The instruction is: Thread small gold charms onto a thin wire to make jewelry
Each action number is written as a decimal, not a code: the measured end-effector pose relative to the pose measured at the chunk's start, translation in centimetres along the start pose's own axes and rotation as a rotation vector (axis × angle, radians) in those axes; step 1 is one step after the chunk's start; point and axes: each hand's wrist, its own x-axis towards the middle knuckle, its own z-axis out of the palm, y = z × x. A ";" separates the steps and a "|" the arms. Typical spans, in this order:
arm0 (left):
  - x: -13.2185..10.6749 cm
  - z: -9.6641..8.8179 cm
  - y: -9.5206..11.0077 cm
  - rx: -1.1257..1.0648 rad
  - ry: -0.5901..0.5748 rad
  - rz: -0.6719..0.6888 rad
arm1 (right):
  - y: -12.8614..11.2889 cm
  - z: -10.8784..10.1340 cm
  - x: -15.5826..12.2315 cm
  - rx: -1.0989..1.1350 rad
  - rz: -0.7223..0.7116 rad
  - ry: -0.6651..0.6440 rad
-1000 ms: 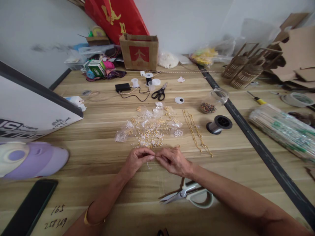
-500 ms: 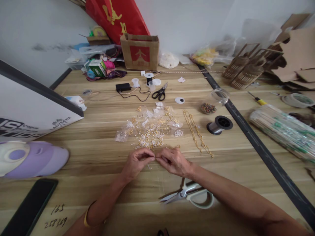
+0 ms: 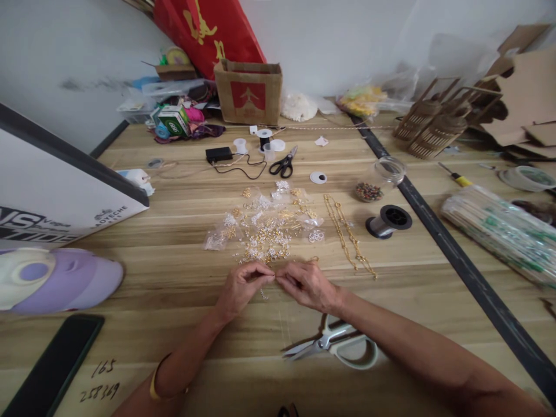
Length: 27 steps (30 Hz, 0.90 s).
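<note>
My left hand point(image 3: 244, 288) and my right hand point(image 3: 307, 285) meet fingertip to fingertip above the table. Both are closed in a pinch, and whatever lies between the fingers is too small to make out. Just below my left fingertips shows a short silvery strand of beads point(image 3: 264, 294); I cannot tell whether it hangs or lies. Beyond the hands spreads a pile of small gold and silver beads point(image 3: 264, 240), with small clear plastic bags point(image 3: 217, 238) around it. A gold chain point(image 3: 343, 234) is laid out to the right. Scissors with pale handles point(image 3: 330, 344) lie partly under my right forearm.
A wire spool point(image 3: 388, 221) and a jar of mixed beads point(image 3: 370, 188) stand to the right. Black scissors point(image 3: 283, 165) lie farther back. At left are a phone point(image 3: 54, 365), a purple-and-white object point(image 3: 73, 281) and a large box point(image 3: 65, 191). Wrapped sticks point(image 3: 499, 231) lie far right.
The view has shifted very slightly. Both hands keep the same pinch at the same spot, and nothing else has visibly moved.
</note>
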 end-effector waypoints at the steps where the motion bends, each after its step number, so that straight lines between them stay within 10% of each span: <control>1: 0.0 0.0 0.1 0.007 -0.001 -0.004 | 0.0 0.0 0.0 0.002 0.001 0.003; 27: 0.5 0.3 0.1 0.115 -0.035 -0.014 | -0.1 -0.4 0.2 -0.048 0.072 -0.028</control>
